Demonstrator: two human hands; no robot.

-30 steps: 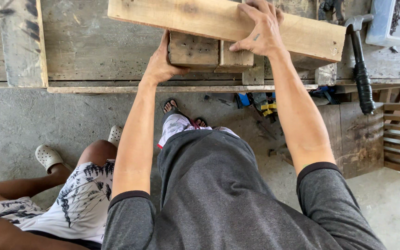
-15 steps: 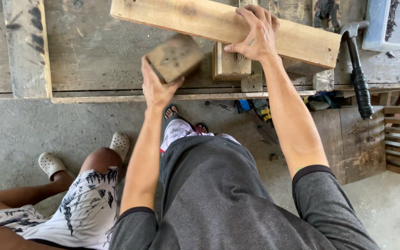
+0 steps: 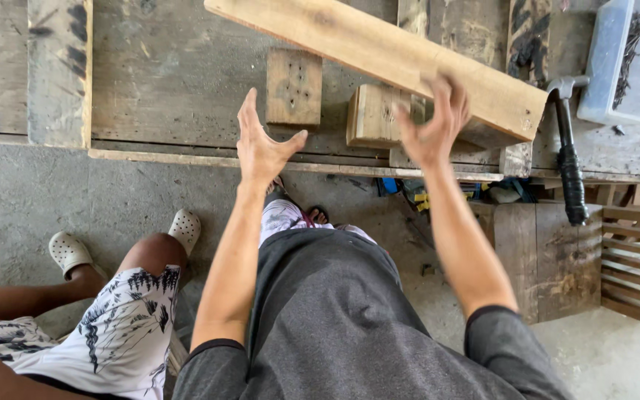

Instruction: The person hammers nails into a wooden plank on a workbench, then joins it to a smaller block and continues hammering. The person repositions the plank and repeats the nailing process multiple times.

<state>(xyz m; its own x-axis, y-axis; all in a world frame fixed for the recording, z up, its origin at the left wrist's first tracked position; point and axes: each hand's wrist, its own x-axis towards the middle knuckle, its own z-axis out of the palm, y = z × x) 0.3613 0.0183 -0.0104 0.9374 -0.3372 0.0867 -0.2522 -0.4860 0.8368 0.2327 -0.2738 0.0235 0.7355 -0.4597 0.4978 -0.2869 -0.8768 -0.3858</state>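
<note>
Two wooden blocks on the worktable (image 3: pixel 172 81): one square block (image 3: pixel 294 87) with nail holes lying flat, apart from everything, and a second block (image 3: pixel 370 115) just to its right, tucked partly under one long plank (image 3: pixel 401 59) that slants across the top. Two bare hands raised over the near edge of the table, both empty: left hand (image 3: pixel 261 144) open with fingers spread, just below the square block and not touching it; right hand (image 3: pixel 432 126) open too, slightly blurred, fingers loosely curled in front of the plank, contact with it impossible to tell. One hammer (image 3: pixel 566 152) with a black grip lying to the right of the plank's end, head toward the far side. One clear plastic box (image 3: pixel 616 63) holding nails at the far right corner. One upright board (image 3: pixel 59 70) on the left of the table. Below the table edge, a few small blue and yellow tools (image 3: pixel 409 194) on the concrete floor (image 3: pixel 53 192), partly hidden by the right forearm. At lower left, a second person's bare legs in patterned shorts (image 3: pixel 112 326), with two pale clogs (image 3: pixel 68 252). Slatted wooden crate (image 3: pixel 638 259) at lower right.
</note>
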